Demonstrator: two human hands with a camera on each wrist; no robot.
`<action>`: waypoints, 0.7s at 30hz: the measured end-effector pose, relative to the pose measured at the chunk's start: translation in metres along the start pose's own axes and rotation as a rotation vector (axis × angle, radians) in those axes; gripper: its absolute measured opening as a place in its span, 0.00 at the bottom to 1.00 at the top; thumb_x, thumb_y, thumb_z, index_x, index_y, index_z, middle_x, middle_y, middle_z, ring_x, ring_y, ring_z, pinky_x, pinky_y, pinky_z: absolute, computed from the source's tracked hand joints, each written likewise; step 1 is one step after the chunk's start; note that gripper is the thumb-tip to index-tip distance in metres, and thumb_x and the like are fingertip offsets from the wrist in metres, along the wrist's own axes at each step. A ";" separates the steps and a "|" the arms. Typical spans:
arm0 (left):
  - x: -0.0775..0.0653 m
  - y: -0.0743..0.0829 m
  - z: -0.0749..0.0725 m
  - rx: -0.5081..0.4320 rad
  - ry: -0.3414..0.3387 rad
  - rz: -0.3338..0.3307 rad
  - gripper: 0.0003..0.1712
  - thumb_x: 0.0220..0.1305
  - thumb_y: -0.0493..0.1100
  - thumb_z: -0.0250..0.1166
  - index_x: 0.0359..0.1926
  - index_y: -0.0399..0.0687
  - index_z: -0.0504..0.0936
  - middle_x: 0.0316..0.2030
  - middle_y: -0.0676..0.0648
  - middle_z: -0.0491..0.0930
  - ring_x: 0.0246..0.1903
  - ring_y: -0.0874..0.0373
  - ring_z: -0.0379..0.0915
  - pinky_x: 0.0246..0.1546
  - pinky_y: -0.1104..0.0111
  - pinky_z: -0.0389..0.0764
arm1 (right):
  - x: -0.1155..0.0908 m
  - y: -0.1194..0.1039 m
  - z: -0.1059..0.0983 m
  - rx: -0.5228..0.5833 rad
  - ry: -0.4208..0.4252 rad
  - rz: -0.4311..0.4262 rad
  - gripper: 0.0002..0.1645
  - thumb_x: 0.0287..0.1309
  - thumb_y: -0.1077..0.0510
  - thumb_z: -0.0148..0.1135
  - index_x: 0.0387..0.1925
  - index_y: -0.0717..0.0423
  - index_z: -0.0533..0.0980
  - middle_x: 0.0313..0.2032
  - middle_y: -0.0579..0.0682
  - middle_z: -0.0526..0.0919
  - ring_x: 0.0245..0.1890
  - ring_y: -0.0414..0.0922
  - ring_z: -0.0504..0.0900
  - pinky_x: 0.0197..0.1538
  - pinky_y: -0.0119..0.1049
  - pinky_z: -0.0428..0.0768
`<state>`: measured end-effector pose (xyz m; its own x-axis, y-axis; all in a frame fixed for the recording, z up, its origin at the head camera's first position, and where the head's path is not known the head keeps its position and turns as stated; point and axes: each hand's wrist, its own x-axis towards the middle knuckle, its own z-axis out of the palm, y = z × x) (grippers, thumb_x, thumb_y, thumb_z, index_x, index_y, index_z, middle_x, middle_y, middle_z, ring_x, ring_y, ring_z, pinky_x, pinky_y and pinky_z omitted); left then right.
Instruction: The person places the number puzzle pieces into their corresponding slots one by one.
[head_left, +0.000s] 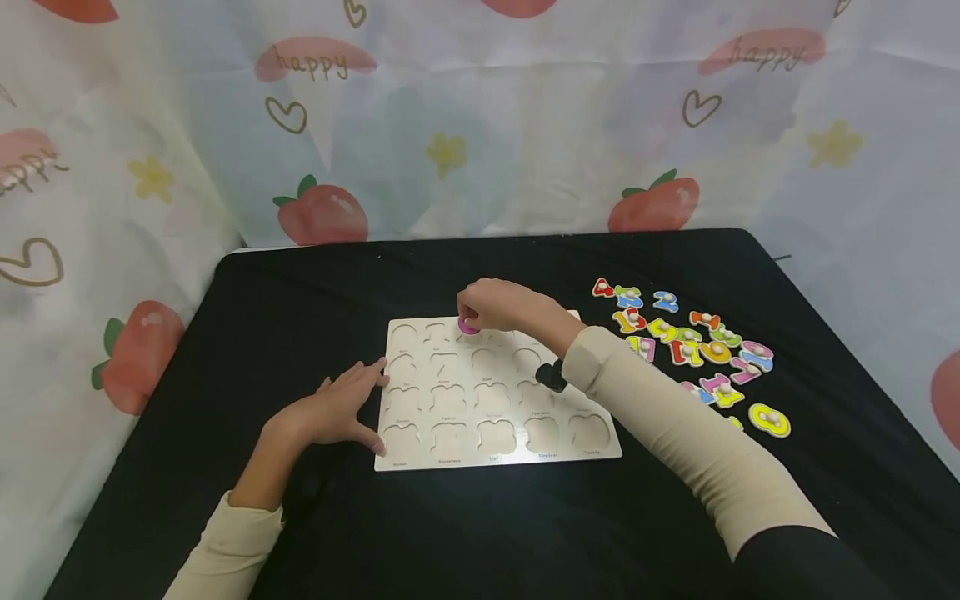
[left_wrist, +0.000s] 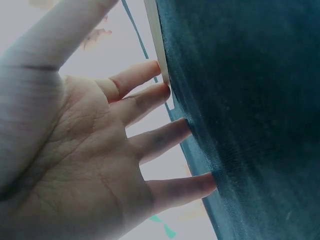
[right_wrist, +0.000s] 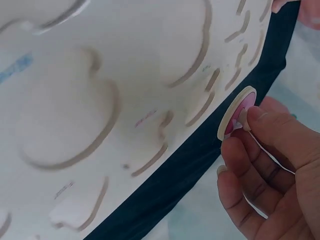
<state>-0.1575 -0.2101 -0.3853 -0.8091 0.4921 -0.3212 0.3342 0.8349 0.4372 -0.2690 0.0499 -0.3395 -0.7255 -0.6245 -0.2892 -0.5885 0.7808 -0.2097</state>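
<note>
A pale wooden number puzzle board (head_left: pixel 462 377) with several rows of number-shaped recesses lies on the black cloth. My right hand (head_left: pixel 497 305) is over its back row and pinches a pink-purple puzzle piece (head_left: pixel 468 327) with a small knob. In the right wrist view, thumb and fingers grip that knob, and the piece (right_wrist: pixel 235 114) is held tilted; its number cannot be made out. My left hand (head_left: pixel 333 410) rests at the board's left edge, fingers spread. In the left wrist view, extended fingertips touch the edge of the board (left_wrist: pixel 159 45).
Several colourful knobbed number pieces lie in a loose, partly overlapping group right of the board, among them a red four (head_left: pixel 603 288), a blue two (head_left: pixel 665 302) and a yellow zero (head_left: pixel 769 421). My right forearm hides part of the board and pieces. A printed curtain (head_left: pixel 480 150) stands behind the table.
</note>
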 end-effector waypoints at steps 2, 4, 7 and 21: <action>0.000 0.001 0.000 -0.007 -0.006 -0.003 0.57 0.39 0.56 0.78 0.66 0.40 0.59 0.70 0.38 0.49 0.68 0.38 0.38 0.57 0.36 0.46 | 0.005 -0.005 0.001 0.002 -0.004 -0.005 0.06 0.62 0.59 0.59 0.39 0.55 0.78 0.32 0.47 0.76 0.32 0.42 0.72 0.38 0.33 0.72; -0.001 0.001 0.000 -0.011 -0.006 -0.006 0.56 0.39 0.55 0.78 0.65 0.40 0.60 0.70 0.37 0.48 0.68 0.38 0.39 0.57 0.36 0.46 | 0.009 -0.009 0.002 0.002 0.001 -0.016 0.05 0.62 0.59 0.59 0.39 0.55 0.78 0.32 0.47 0.77 0.32 0.42 0.73 0.38 0.33 0.72; -0.001 0.001 0.000 -0.013 0.003 -0.004 0.55 0.39 0.55 0.78 0.65 0.40 0.61 0.69 0.36 0.51 0.68 0.38 0.40 0.57 0.36 0.46 | 0.016 -0.014 0.003 -0.004 0.008 -0.038 0.06 0.62 0.59 0.59 0.40 0.54 0.78 0.33 0.46 0.77 0.32 0.42 0.73 0.38 0.32 0.73; -0.001 0.001 0.000 -0.001 0.024 0.020 0.54 0.37 0.56 0.78 0.63 0.40 0.63 0.67 0.34 0.54 0.67 0.37 0.44 0.57 0.36 0.48 | 0.045 -0.037 0.012 -0.001 -0.018 -0.055 0.08 0.62 0.58 0.60 0.42 0.55 0.79 0.34 0.46 0.78 0.33 0.42 0.74 0.38 0.28 0.73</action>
<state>-0.1562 -0.2102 -0.3844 -0.8138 0.5023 -0.2924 0.3496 0.8250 0.4441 -0.2756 -0.0062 -0.3558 -0.6859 -0.6657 -0.2939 -0.6274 0.7456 -0.2245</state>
